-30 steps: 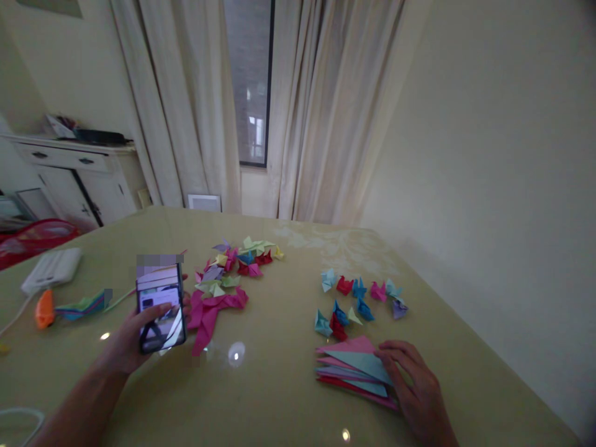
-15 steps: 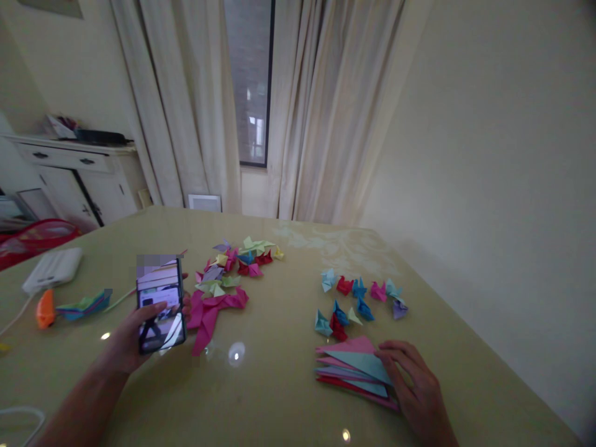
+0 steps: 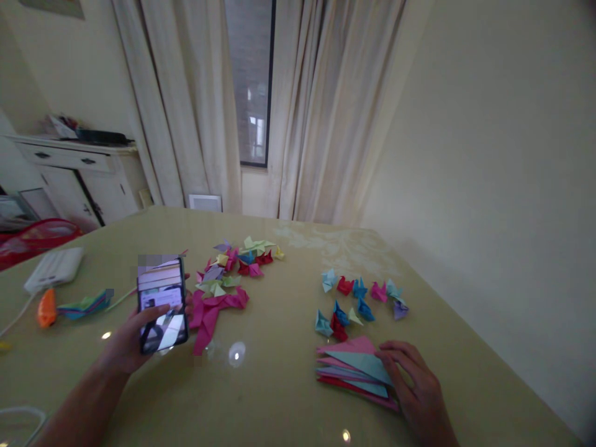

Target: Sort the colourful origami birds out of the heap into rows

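Observation:
My left hand (image 3: 123,344) is wrapped round a smartphone (image 3: 162,304), its thumb lying over the lit screen. At the lower right my right hand (image 3: 416,382) grips the right end of a fanned stack of folded paper (image 3: 354,372) in pink, light blue, purple and red. The stack rests on the table. Small folded paper figures (image 3: 339,326) in blue, red and pale green sit just behind it. Beside the phone lies a large magenta paper figure (image 3: 212,313), in front of a cluster of smaller coloured ones (image 3: 223,273).
On the left of the table (image 3: 279,397) are an orange object (image 3: 47,308), folded coloured papers (image 3: 86,305), a white box-shaped device (image 3: 54,268) with a cable, and another white cable (image 3: 23,411). A wall borders the right side; curtains (image 3: 190,105) and a cabinet (image 3: 74,174) stand behind.
The picture on the phone screen has shifted slightly. Both hands keep almost the same places, and the paper pieces have not moved.

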`<state>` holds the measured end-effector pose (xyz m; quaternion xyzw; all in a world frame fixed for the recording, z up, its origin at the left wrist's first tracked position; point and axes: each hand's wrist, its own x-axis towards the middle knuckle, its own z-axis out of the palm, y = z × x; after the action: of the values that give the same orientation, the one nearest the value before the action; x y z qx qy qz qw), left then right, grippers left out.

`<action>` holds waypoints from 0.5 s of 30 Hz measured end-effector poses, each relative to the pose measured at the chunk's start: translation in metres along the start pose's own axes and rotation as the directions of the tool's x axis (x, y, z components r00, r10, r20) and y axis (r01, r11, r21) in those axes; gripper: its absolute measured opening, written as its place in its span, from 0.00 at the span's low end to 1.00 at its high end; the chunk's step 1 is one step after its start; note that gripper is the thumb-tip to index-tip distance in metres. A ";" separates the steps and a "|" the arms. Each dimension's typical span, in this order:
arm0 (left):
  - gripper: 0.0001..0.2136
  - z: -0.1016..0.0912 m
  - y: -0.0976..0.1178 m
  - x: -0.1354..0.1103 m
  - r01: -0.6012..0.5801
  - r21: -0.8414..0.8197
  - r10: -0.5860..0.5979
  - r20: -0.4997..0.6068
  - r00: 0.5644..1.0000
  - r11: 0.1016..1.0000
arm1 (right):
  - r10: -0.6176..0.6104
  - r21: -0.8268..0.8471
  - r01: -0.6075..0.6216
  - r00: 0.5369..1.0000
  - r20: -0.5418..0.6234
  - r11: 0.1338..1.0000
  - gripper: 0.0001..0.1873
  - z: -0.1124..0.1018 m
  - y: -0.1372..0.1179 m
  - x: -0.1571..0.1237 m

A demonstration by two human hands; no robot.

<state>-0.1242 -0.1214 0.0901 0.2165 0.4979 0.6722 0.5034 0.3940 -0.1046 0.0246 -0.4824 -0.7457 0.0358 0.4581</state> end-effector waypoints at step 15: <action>0.41 -0.001 0.000 -0.001 0.032 0.002 -0.032 -0.041 0.999 0.999 | -0.035 -0.008 0.035 0.999 -0.002 0.999 0.18 -0.001 0.001 0.001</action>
<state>-0.1243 -0.1229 0.0897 0.1953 0.5124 0.6677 0.5035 0.3952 -0.1037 0.0249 -0.4710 -0.7538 0.0244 0.4576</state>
